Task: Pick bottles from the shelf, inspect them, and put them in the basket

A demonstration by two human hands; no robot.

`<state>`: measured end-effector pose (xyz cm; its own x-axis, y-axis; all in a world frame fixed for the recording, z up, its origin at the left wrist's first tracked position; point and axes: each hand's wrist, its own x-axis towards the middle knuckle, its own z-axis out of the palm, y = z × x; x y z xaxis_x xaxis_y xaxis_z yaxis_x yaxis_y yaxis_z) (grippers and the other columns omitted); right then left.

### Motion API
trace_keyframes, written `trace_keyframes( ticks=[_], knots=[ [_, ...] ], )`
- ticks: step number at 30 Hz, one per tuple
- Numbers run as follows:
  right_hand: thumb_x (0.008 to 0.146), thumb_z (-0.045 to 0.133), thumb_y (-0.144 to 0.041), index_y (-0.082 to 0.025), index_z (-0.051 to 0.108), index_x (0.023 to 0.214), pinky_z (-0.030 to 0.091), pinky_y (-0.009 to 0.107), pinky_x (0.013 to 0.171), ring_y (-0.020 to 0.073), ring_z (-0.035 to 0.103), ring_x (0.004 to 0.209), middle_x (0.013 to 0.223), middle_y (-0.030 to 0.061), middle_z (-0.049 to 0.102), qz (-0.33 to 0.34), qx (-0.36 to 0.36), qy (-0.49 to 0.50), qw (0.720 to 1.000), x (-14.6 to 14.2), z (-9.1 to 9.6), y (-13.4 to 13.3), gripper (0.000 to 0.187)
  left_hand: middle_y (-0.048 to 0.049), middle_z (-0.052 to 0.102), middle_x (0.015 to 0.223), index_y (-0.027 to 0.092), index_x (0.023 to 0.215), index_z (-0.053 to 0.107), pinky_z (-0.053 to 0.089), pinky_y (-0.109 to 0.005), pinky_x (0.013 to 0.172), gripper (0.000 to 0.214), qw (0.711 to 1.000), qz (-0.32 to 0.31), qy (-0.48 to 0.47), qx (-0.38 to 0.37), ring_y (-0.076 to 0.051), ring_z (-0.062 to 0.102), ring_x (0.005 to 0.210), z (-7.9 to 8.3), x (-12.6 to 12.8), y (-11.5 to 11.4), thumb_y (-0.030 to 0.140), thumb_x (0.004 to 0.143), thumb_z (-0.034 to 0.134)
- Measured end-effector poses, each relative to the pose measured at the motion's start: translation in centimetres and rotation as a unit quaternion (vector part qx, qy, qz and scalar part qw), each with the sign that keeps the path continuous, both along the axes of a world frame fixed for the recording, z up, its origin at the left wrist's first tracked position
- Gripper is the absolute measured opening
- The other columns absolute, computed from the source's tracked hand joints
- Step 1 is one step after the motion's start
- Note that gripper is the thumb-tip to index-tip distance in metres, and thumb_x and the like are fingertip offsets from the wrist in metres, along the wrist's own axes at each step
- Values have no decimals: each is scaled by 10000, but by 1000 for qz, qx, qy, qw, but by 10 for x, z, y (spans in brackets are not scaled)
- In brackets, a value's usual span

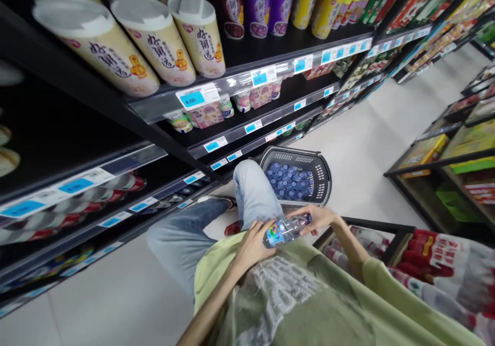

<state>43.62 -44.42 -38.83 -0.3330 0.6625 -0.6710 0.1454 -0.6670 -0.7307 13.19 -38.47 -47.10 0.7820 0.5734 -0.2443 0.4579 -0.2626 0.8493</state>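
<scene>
It is a shop aisle: stocked shelves [247,80] with blue price tags [192,99] and a shopping basket [297,176].

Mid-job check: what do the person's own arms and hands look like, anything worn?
Both the left hand and right hand are bare: no gloves, no watch or rings that I can make out. Forearms are uncovered. A loose light-green short sleeve covers the right upper arm, part of a green T-shirt with grey print.

Black shop shelving [240,85], pale tiled floor [367,145]
</scene>
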Motion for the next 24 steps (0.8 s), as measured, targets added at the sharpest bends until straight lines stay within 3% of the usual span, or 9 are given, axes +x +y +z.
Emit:
trace_keyframes(
  ticks=[5, 7, 9, 11, 14, 16, 19, 22, 24],
  knots=[
    [730, 979, -474, -172, 729, 1511, 583, 241, 462, 123, 635, 476, 822, 20, 787, -80, -17, -3, 997, 22, -25, -27, 874, -111, 760, 1341, 270, 1468, 693, 564, -497, 1131, 766, 999, -42, -31, -14, -359, 671, 1283, -9, 20, 24, 369, 756, 958],
    [730, 968, -539, -155, 704, 1537, 576, 266, 454, 156, 640, 472, 701, 2, 740, -140, -25, -23, 990, 36, -34, -40, 932, -108, 762, 1363, 250, 1410, 721, 547, -472, 1150, 520, 997, -19, -67, -11, -324, 678, 1293, -14, 37, 48, 422, 929, 815],
    [723, 950, -597, -141, 689, 1548, 549, 285, 430, 182, 621, 452, 600, -7, 689, -208, -26, -57, 976, 51, -43, -53, 978, -119, 771, 1353, 220, 1337, 749, 514, -478, 1176, 346, 996, 40, -71, 30, -302, 675, 1296, -24, 59, 80, 365, 1069, 585],
    [715, 929, -639, -139, 665, 1569, 523, 300, 410, 199, 599, 440, 548, -10, 655, -274, -27, -103, 956, 64, -52, -64, 1024, -147, 778, 1338, 192, 1251, 768, 488, -509, 1172, 316, 992, 85, -29, 93, -322, 657, 1299, -38, 86, 116, 291, 1045, 549],
    [698, 910, -667, -155, 645, 1580, 519, 311, 414, 200, 590, 450, 574, -14, 652, -354, -27, -173, 919, 84, -64, -68, 1054, -185, 796, 1274, 180, 1066, 782, 453, -538, 1108, 239, 982, 77, 51, 167, -355, 632, 1297, -61, 125, 161, 184, 948, 575],
    [694, 904, -672, -168, 654, 1558, 544, 318, 443, 185, 605, 477, 700, 8, 715, -391, -20, -212, 896, 98, -74, -63, 1031, -205, 812, 1112, 177, 914, 764, 420, -562, 1086, 161, 978, 59, 76, 187, -373, 639, 1232, -72, 145, 180, 167, 907, 604],
    [678, 897, -673, -142, 644, 1548, 593, 343, 513, 173, 629, 512, 864, 40, 768, -413, -17, -265, 871, 121, -92, -42, 1050, -198, 796, 945, 184, 797, 724, 386, -581, 1055, 141, 975, 75, 81, 194, -366, 649, 1086, -82, 164, 190, 180, 895, 623],
    [653, 878, -705, -81, 633, 1540, 631, 375, 592, 198, 662, 544, 883, 62, 779, -398, -18, -330, 856, 144, -117, -10, 1112, -182, 797, 941, 186, 796, 725, 377, -554, 1024, 178, 971, 87, 79, 210, -336, 649, 1023, -85, 171, 190, 194, 923, 600],
    [710, 822, -751, -60, 629, 1531, 642, 378, 640, 227, 711, 609, 928, 92, 800, -355, -20, -363, 861, 158, -135, 15, 1091, -174, 800, 955, 184, 822, 743, 379, -540, 1012, 205, 969, 86, 83, 216, -324, 657, 1009, -86, 171, 189, 198, 944, 578]
  ],
)
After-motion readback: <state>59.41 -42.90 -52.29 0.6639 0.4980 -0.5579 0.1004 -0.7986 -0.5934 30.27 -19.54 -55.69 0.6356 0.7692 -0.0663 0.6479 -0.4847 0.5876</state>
